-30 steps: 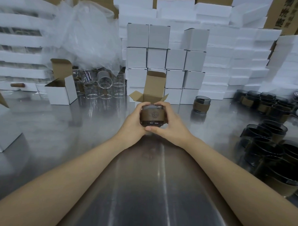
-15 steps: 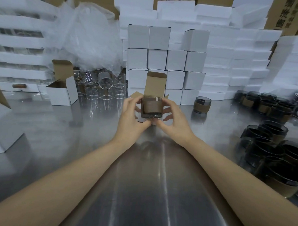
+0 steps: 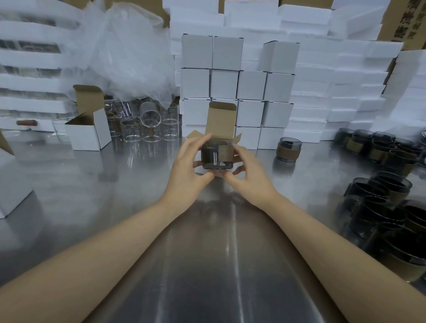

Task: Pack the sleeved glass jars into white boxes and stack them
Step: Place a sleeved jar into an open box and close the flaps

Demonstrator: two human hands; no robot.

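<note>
Where foam slabs point(image 3: 314, 68) rise, steel table point(image 3: 203, 269).

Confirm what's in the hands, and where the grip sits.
One sleeved glass jar, in both hands: left hand on its left side, right hand on its right, thumbs near the base.

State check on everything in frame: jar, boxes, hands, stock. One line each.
sleeved jar: held off the table in front of the open box, not yet in
open box: behind the jar, lid flap up
left hand: gripping the jar
right hand: gripping the jar
second open box: lid up, contents not visible
single sleeved jar: upright on table, unpacked
box stack: closed, stacked
clear glasses: unsleeved
</note>
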